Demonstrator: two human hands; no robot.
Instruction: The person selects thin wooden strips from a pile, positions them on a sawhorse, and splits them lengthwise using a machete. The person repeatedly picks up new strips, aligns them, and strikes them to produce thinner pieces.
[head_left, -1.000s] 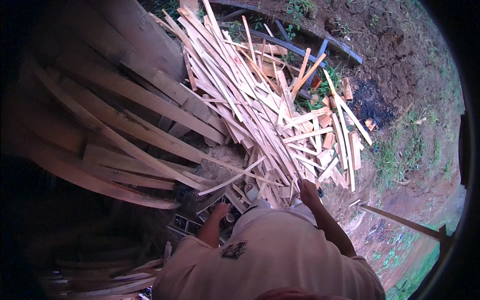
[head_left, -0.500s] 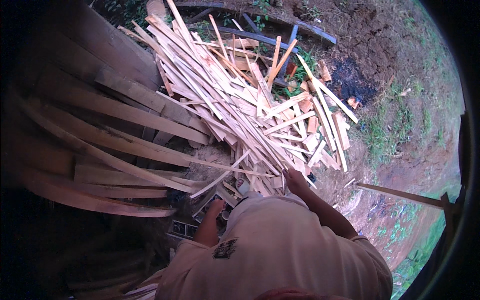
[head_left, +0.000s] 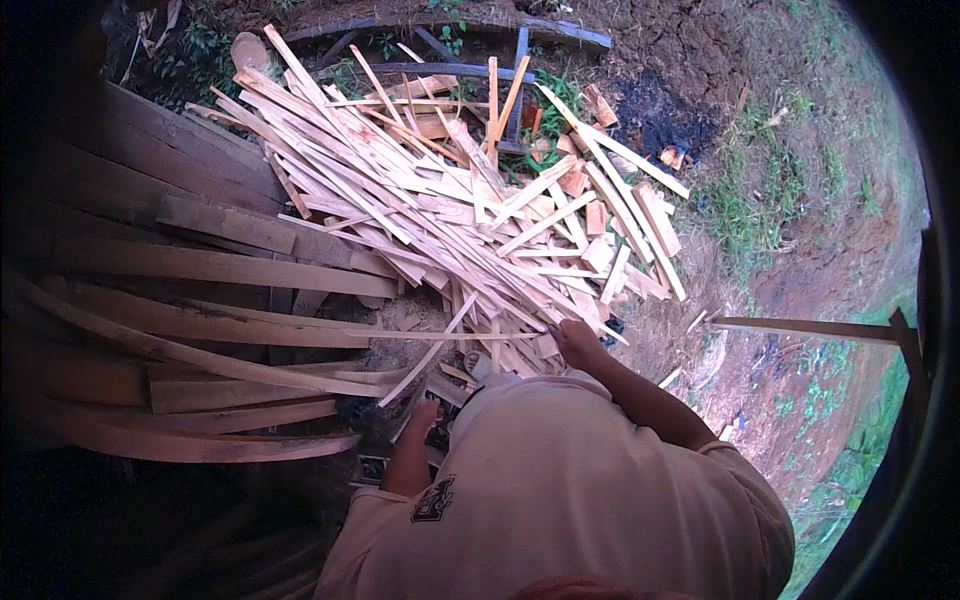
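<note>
My right hand reaches to the near edge of a large pile of pale sawn wood strips. Its fingers look closed, and whatever they may hold is too small to make out. Close to its fingertips ends a thin, long strip that comes in from the left. Lower and to the left, my left hand hangs beside my body with its fingers curled. My shirt partly covers the area around it, and I cannot see what it holds, if anything.
Long stacked planks jut in from the dark left side. Offcut blocks lie at the pile's right. Farther back are a dark bent frame and a charred patch. A wooden rail stands at the right.
The view has shifted and turned slightly, so the pile sits farther left and higher. Both hands stay in nearly the same places, the right one slightly farther left in the picture.
</note>
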